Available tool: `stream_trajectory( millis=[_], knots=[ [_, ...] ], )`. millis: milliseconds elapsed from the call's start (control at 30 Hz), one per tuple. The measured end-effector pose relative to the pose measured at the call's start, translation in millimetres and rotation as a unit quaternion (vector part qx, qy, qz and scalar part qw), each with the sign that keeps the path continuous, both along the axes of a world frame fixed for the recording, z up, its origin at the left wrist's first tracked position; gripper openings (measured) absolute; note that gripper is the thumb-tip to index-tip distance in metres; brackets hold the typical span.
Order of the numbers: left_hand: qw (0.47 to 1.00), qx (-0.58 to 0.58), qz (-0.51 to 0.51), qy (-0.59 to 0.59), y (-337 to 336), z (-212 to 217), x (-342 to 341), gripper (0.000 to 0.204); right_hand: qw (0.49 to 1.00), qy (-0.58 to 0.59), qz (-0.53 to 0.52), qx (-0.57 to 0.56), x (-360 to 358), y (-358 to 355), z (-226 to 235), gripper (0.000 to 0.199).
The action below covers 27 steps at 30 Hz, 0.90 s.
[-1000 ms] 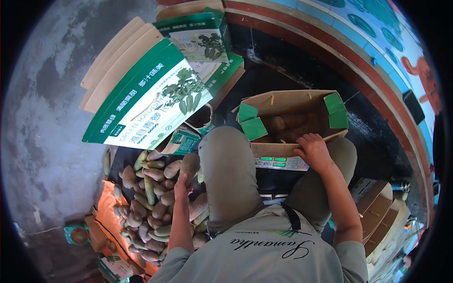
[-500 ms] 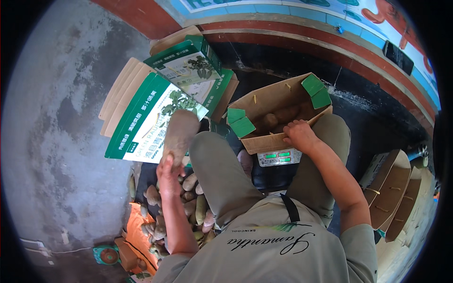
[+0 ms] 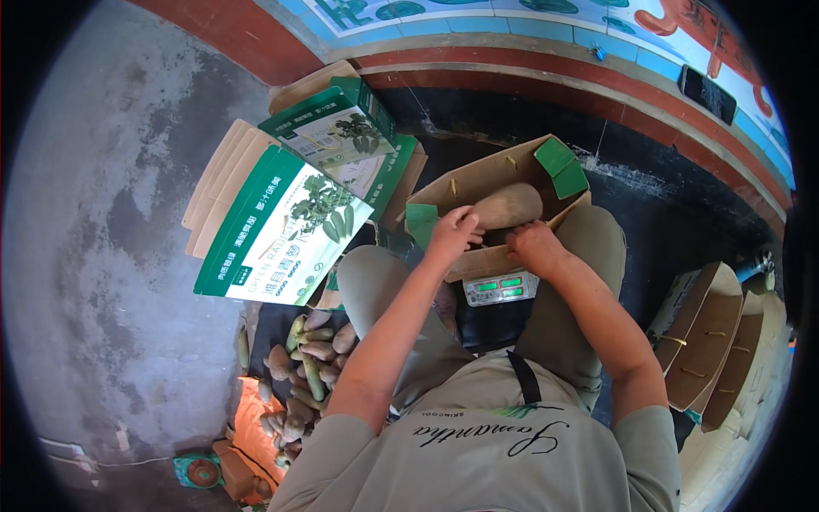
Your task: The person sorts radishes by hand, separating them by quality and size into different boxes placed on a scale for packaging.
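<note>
A person seated with bent knees holds a thick brownish root vegetable (image 3: 512, 206) over the mouth of an open cardboard carton (image 3: 488, 265) with green end flaps (image 3: 561, 169). The left hand (image 3: 455, 234) has its grip closed on the near end of the root, the rounded far end pointing to the right. The right hand (image 3: 539, 247) rests at the carton's near rim, fingers bent over the edge; from this angle it is impossible to tell how tight that grip is, or whether it pinches the cardboard. Just below the carton's near side, an electronic scale (image 3: 502, 288) shows lit green displays. Beside the left leg, a heap of brown and green roots (image 3: 309, 360) lies on a dark surface, near a crumpled orange sheet (image 3: 256, 422). Green-and-white printed cartons (image 3: 300, 224) stand at upper left, while more brown cartons with cord handles (image 3: 701, 341) stand at right. A dark phone (image 3: 708, 95) rests against the tiled wall (image 3: 550, 32) at upper right.
</note>
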<state>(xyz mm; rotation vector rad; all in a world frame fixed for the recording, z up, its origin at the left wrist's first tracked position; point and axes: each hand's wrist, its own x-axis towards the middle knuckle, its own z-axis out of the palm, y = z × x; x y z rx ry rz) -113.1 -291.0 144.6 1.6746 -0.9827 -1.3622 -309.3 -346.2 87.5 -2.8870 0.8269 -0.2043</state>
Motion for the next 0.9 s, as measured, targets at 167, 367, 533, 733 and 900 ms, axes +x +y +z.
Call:
stream_trajectory(
  millis=[167, 367, 533, 733, 900],
  knots=[
    [0.979, -0.176, 0.024, -0.097, 32.0, 34.3, 6.6, 0.032, 1.000, 0.010, 0.007, 0.015, -5.6, -1.7, -2.7, 0.022],
    [0.903, -0.302, 0.256, -0.170, 105.6, 57.4, 81.0, 0.020, 1.000, 0.009, -0.002, -0.029, -1.0, -0.4, 3.8, 0.021],
    [0.886, -0.204, 0.340, -0.242, 163.0, -11.7, 145.7, 0.016, 1.000, 0.020, 0.011, -0.004, -1.3, 2.3, 2.5, 0.022],
    [0.877, -0.022, 0.246, -0.413, 234.8, -142.9, 177.5, 0.015, 1.000, 0.008, 0.009, -0.002, -3.3, 2.5, 5.1, 0.022],
    [0.892, 0.167, 0.145, -0.394, 290.9, -241.2, 169.7, 0.029, 1.000, 0.007, -0.009, 0.005, -5.2, 2.9, 4.2, 0.023]
  ],
)
